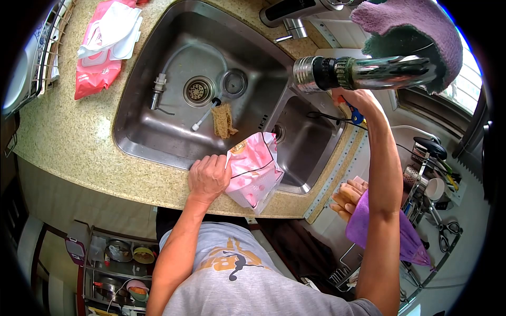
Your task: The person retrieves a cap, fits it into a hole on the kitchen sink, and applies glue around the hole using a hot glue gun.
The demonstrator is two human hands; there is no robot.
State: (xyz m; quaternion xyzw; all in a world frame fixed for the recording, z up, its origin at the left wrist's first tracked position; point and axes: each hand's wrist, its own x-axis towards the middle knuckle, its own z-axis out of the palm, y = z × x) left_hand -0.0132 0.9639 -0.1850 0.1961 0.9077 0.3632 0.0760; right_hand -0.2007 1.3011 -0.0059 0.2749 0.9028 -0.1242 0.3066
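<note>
My left hand [210,178] is closed at the sink's front edge, gripping the upper corner of a pink-and-white printed plastic bag [254,169]. The bag hangs over the front rim, partly across the small basin. My right hand [359,101] reaches to the back right, beneath the chrome faucet pipe [387,72]. At its fingers is a tool with a blue and orange handle [356,115]; the faucet partly hides the fingers, and the tool's working end is not clear. A thin black cord [322,115] lies beside it, over the small basin.
The large steel sink [153,139] holds a brown scrubber [223,121], a strainer [233,83] and a soap pump with a tube [159,84]. A pink wipes pack [100,58] lies left. Purple cloth [363,221], gloves [349,198] and black scissors [449,235] are right.
</note>
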